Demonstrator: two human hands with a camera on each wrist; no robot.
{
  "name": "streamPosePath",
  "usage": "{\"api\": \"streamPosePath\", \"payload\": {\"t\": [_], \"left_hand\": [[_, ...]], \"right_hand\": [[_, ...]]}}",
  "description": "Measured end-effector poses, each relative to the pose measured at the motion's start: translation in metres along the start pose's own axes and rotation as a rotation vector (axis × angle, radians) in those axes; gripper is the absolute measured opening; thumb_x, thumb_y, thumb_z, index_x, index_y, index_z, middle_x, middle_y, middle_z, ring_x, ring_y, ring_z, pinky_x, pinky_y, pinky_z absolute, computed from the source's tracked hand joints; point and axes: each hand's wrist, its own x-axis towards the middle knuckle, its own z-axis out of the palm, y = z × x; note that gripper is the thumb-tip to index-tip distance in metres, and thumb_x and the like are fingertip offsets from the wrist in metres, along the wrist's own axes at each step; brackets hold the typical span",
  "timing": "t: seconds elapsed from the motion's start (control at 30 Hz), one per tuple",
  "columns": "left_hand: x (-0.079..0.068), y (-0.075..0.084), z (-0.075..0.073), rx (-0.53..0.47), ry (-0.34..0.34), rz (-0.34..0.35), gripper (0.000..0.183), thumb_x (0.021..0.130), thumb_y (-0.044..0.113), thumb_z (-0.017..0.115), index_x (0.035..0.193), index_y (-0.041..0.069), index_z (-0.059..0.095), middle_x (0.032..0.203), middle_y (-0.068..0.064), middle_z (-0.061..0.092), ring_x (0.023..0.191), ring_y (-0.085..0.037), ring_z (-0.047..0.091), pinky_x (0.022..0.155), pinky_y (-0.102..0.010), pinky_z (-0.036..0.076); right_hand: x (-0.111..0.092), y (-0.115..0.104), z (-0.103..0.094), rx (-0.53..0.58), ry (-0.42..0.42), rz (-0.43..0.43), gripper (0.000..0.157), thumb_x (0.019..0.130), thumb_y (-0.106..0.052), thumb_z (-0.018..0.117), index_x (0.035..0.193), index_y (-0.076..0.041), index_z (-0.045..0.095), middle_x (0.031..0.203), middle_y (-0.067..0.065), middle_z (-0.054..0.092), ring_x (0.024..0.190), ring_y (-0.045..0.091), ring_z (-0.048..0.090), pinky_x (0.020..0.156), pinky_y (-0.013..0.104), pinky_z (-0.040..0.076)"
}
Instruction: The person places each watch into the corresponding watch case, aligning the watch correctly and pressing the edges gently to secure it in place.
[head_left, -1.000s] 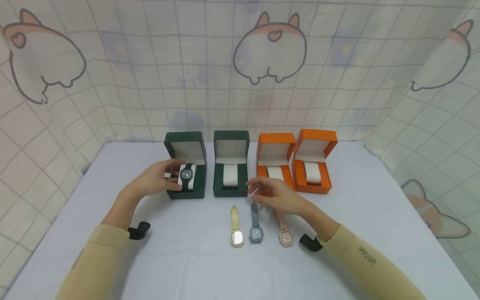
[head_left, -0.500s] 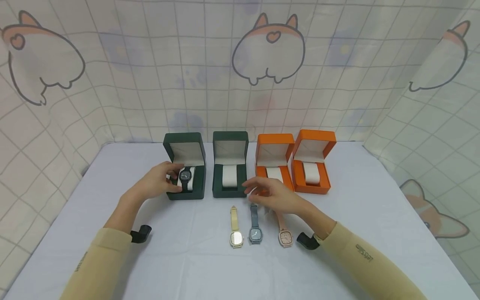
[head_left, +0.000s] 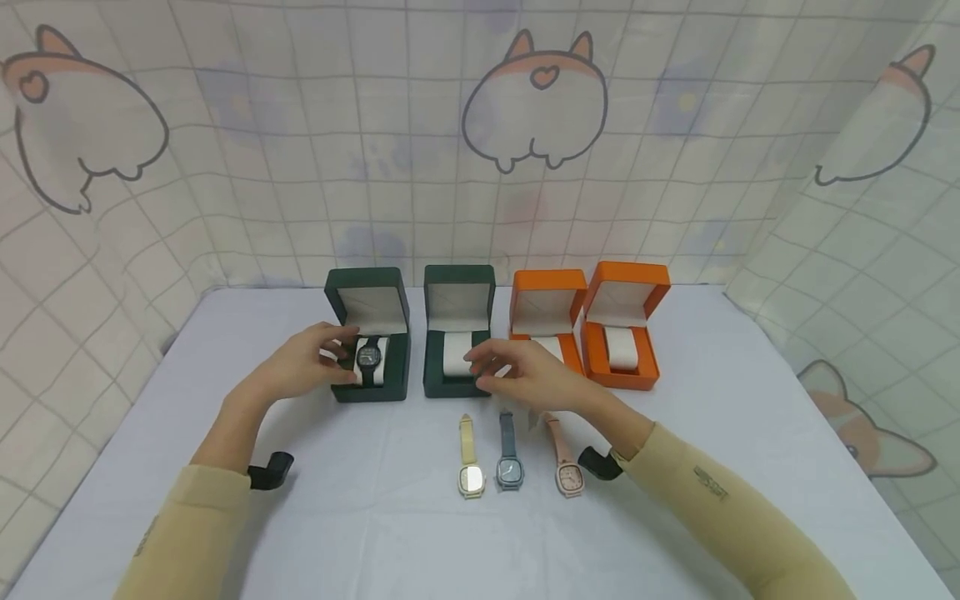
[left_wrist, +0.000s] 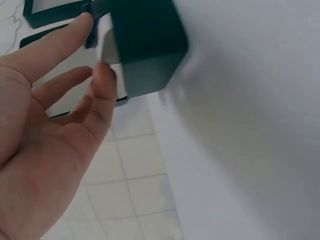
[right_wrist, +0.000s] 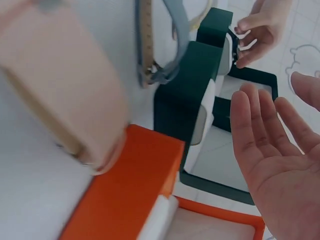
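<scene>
Black watch is sitting round a white cushion in the open L green box, left of centre in the head view; same spot as 1 s ago. What's changing: L hand is easing back a bit. Its thumb & fingers were reaching over the cushion's left part; now they're standing apart at the left edge, not clamping anything. Can't tell if a fingertip's touching.

R hand is hovering mid-frame, fingers loosely bent, holding nothing. It's shifting left vs before: fingertips were at the right edge of the 2nd green box, now they're overlapping its bare cushion in view. Hands are staying well apart.

W/ that shift, more strap is showing on the pink watch, lower centre-right. Yellow watch & blue watch are lying beside it, lower centre, unmoved. L orange box & R orange box are standing open right of centre, same as before.
</scene>
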Motion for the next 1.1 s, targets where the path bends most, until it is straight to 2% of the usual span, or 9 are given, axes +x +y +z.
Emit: {"api": "streamPosePath", "payload": {"t": [0.2,0.27,0.43,0.6,0.83,1.0,1.1], "left_hand": [[-0.005,0.008,-0.019,0.083,0.012,0.016,0.065,0.098,0.023,0.073,0.15,-0.003,0.045,0.14,-0.022,0.054,0.122,-0.038,0.057,0.095,-0.055,0.051],[-0.006,0.01,-0.025,0.11,0.016,0.002,0.063,0.099,0.027,0.07,0.15,-0.002,0.046,0.14,-0.021,0.054,0.123,-0.038,0.056,0.095,-0.056,0.05],[-0.009,0.017,-0.037,0.162,0.043,-0.069,0.065,0.102,0.04,0.064,0.149,-0.001,0.047,0.144,-0.022,0.053,0.126,-0.039,0.054,0.099,-0.059,0.047],[-0.008,0.028,-0.046,0.163,0.143,-0.131,0.073,0.104,0.054,0.054,0.149,-0.002,0.046,0.146,-0.024,0.051,0.129,-0.043,0.052,0.098,-0.061,0.047],[0.002,0.048,-0.047,0.156,0.297,-0.133,0.07,0.105,0.053,0.052,0.154,0.004,0.041,0.146,-0.028,0.047,0.131,-0.047,0.049,0.097,-0.065,0.046],[0.013,0.054,-0.047,0.167,0.322,-0.099,0.067,0.106,0.048,0.052,0.154,0.002,0.041,0.149,-0.03,0.043,0.132,-0.049,0.047,0.101,-0.066,0.044],[0.019,0.054,-0.047,0.143,0.315,-0.092,0.066,0.107,0.046,0.052,0.154,0.001,0.04,0.15,-0.031,0.042,0.134,-0.05,0.045,0.102,-0.066,0.042]], "right_hand": [[0.015,-0.012,-0.004,-0.045,0.025,0.008,0.033,0.101,-0.016,0.069,0.133,-0.014,0.063,0.123,0.001,0.067,0.107,0.012,0.062,0.096,0.036,0.054],[0.02,-0.015,-0.005,-0.055,0.028,0.0,0.034,0.101,-0.016,0.069,0.134,-0.014,0.063,0.125,-0.002,0.066,0.108,0.011,0.061,0.096,0.033,0.053],[0.036,-0.026,-0.01,-0.059,0.023,-0.064,0.038,0.101,-0.013,0.068,0.138,-0.007,0.06,0.13,0.006,0.065,0.111,0.015,0.062,0.094,0.031,0.055],[0.051,-0.042,-0.021,-0.065,0.051,-0.101,0.039,0.102,-0.013,0.067,0.138,-0.002,0.058,0.132,0.012,0.063,0.114,0.018,0.062,0.095,0.032,0.054],[0.076,-0.057,-0.029,-0.085,0.089,-0.11,0.039,0.102,-0.015,0.067,0.139,-0.008,0.058,0.133,0.002,0.063,0.114,0.013,0.061,0.096,0.028,0.053],[0.096,-0.063,-0.03,-0.092,0.087,-0.118,0.044,0.102,-0.014,0.066,0.143,-0.005,0.054,0.142,0.007,0.058,0.122,0.018,0.059,0.099,0.025,0.051],[0.108,-0.066,-0.029,-0.091,0.095,-0.086,0.045,0.102,-0.015,0.067,0.144,-0.006,0.053,0.146,0.009,0.055,0.127,0.019,0.057,0.099,0.023,0.05]]}}
